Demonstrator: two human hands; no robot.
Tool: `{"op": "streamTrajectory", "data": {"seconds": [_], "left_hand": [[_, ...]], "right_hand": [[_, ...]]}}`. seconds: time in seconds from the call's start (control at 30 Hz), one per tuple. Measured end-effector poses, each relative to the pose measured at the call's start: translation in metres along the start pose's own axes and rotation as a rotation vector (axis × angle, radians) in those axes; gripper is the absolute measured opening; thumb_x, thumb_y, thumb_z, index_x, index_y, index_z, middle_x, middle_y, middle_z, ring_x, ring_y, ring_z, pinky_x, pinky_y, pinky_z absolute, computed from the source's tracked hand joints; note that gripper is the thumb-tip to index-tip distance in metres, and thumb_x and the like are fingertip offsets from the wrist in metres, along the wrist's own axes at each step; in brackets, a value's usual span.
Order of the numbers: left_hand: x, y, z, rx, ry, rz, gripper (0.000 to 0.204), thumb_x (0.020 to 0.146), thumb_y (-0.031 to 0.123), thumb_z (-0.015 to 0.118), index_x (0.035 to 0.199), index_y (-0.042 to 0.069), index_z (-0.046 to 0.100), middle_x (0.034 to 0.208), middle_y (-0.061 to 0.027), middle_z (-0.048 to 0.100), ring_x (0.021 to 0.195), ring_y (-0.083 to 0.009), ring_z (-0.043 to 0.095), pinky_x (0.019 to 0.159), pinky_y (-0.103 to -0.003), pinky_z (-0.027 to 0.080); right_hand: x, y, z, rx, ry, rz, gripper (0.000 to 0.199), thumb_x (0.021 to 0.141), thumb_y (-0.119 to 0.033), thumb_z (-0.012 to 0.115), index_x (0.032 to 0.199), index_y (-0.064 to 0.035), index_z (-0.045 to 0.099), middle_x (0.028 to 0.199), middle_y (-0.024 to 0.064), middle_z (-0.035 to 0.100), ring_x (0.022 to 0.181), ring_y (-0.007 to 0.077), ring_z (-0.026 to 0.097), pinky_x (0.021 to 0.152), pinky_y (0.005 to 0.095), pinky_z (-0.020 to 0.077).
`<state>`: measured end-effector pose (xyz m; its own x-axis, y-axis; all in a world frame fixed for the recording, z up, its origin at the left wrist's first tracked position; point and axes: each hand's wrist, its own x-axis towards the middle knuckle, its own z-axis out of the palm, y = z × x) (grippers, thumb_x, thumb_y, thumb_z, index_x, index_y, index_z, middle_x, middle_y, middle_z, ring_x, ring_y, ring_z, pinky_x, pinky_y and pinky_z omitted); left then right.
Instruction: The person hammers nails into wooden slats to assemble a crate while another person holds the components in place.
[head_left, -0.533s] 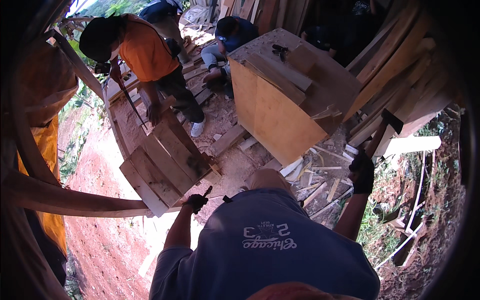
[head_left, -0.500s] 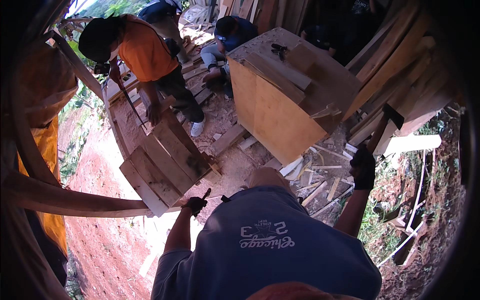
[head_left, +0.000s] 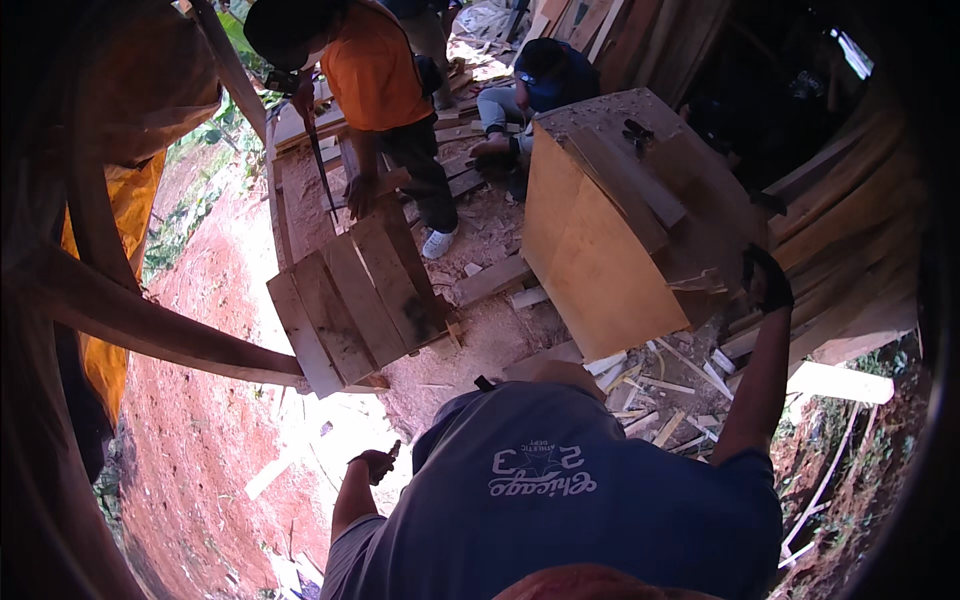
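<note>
My right hand [head_left: 768, 280], in a black glove, is raised beside the right side of the plywood-fronted box [head_left: 600, 260]. It grips a hatchet; only its dark head [head_left: 768, 203] shows against the box top, and the handle is mostly hidden. My left hand [head_left: 373, 464], in a dark glove, is held low at my left side, fingers curled. A short dark tip [head_left: 394, 449] juts up from it; I cannot make out whether it is a tool or a finger. Ahead of that hand is a bench of wooden planks [head_left: 350, 305].
A person in an orange shirt [head_left: 370, 70] works a handsaw [head_left: 322, 175] over the planks. Another person [head_left: 555, 75] sits behind the box. Boards [head_left: 850, 260] lean at right; wood scraps [head_left: 665, 385] litter the ground. A curved beam [head_left: 180, 325] crosses at left.
My right hand has moved up and rightward with the hatchet, whose head now sits nearer the box. My left hand has dropped lower, away from the planks. The whole view has shifted.
</note>
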<state>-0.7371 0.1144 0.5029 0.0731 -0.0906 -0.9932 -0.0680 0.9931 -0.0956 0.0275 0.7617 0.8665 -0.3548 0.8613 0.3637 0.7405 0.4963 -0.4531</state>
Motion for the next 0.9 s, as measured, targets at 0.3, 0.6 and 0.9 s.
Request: {"op": "streamTrajectory", "data": {"seconds": [0.3,0.6,0.9], "left_hand": [[-0.126,0.036,0.054,0.024,0.340,0.049,0.035,0.100,0.043,0.068,0.087,0.011,0.066,0.066,0.0001,0.049,0.055,-0.0143,0.045,0.052,-0.034,0.037],[-0.201,0.109,0.148,0.043,0.500,0.474,0.035,0.098,0.042,0.070,0.087,0.009,0.072,0.059,-0.0002,0.050,0.048,-0.0144,0.049,0.044,-0.036,0.040],[-0.275,0.229,0.268,-0.567,0.036,1.265,0.033,0.106,0.028,0.063,0.129,0.003,0.066,0.097,-0.0067,0.071,0.075,-0.0203,0.071,0.066,-0.036,0.060]], "right_hand": [[0.083,0.084,0.011,-0.185,-0.319,0.203,0.028,0.103,-0.015,0.061,0.125,-0.0027,0.070,0.120,0.0151,0.071,0.109,0.0302,0.070,0.098,0.0407,0.0546],[0.059,0.099,-0.011,-0.817,-0.516,0.134,0.029,0.104,-0.014,0.058,0.127,-0.0024,0.070,0.129,0.0180,0.070,0.117,0.0317,0.069,0.104,0.0430,0.0538],[-0.002,-0.231,0.033,0.610,-0.707,0.198,0.030,0.105,-0.013,0.063,0.130,0.0016,0.068,0.115,0.0110,0.074,0.101,0.0189,0.072,0.087,0.0320,0.0581]]}}
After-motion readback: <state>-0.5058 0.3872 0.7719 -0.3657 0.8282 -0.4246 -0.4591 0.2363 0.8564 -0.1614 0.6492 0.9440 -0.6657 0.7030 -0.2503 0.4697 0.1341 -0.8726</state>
